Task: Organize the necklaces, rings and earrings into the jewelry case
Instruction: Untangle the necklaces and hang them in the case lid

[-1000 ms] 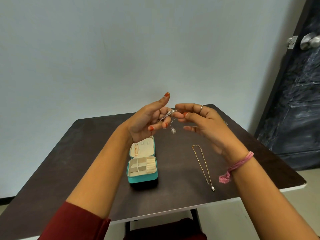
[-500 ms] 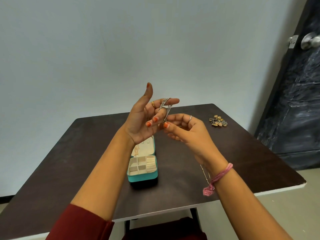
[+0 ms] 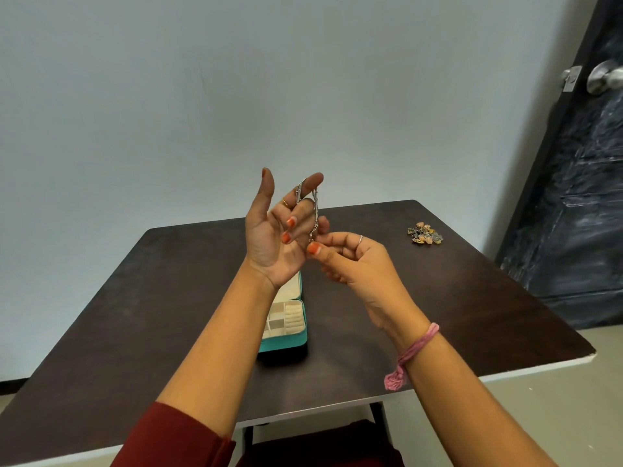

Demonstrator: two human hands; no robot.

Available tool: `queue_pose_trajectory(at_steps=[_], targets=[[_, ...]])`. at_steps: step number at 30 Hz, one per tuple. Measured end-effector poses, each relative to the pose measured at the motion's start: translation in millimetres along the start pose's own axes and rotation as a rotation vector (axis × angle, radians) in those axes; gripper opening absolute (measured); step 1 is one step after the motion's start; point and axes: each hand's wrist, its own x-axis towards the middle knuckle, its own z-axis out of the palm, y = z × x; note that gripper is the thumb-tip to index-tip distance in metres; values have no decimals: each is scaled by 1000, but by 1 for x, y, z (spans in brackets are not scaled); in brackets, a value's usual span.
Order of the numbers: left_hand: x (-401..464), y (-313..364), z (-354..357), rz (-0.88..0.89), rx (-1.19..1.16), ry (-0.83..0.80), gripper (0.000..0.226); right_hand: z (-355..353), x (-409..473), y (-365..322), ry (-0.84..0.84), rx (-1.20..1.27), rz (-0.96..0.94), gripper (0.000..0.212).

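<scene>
A silver chain necklace [image 3: 315,210] hangs looped over the raised index finger of my left hand [image 3: 274,237], held up above the table with the palm toward me. My right hand [image 3: 350,257] pinches the chain's lower end, where a small pendant is, between thumb and fingertips. Below my left wrist the teal jewelry case [image 3: 286,342] lies open on the table, its cream compartments showing and its lid partly hidden by my arm. A small heap of gold and dark earrings [image 3: 424,233] rests at the table's far right.
The dark brown table [image 3: 161,298] has a white front edge. A grey-blue wall stands behind it. A dark door with a metal knob [image 3: 603,80] is at the right. The gold necklace seen earlier is hidden under my right forearm.
My left hand has risen and turned palm toward me, with the silver chain now draped over its index finger. My right hand moved left and down to pinch the chain's lower end, covering the gold necklace.
</scene>
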Motion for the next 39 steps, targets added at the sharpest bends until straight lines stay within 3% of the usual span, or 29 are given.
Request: queue_pose_trajectory(at_steps=[3,7,14,22,25,28,31,35,39], targets=[[-2,0,-1,-22,-87,-54,59,-12,3,-8,-33,-167,9,16],[-5,-3,2,-55,-106,-112,57,-30,8,-27,-33,-105,-18,15],[-8,-15,6,-49,-64,7,52,-18,16,-45,-149,-286,-54,16],[-17,-4,-10,-42,-13,-4,24,-10,27,-52,-194,-347,-150,8],[-21,2,-16,-33,-44,16,22,-8,34,-54,-233,-297,-74,5],[-23,7,-18,-30,6,64,17,-5,44,-50,-291,-41,111,6],[-24,14,-24,-58,54,122,25,-2,54,-47,-320,27,203,7],[-27,21,-39,-79,64,152,30,2,68,-49,-382,-124,228,15],[-29,24,-47,-14,190,260,24,18,79,-49,-383,-380,118,9]])
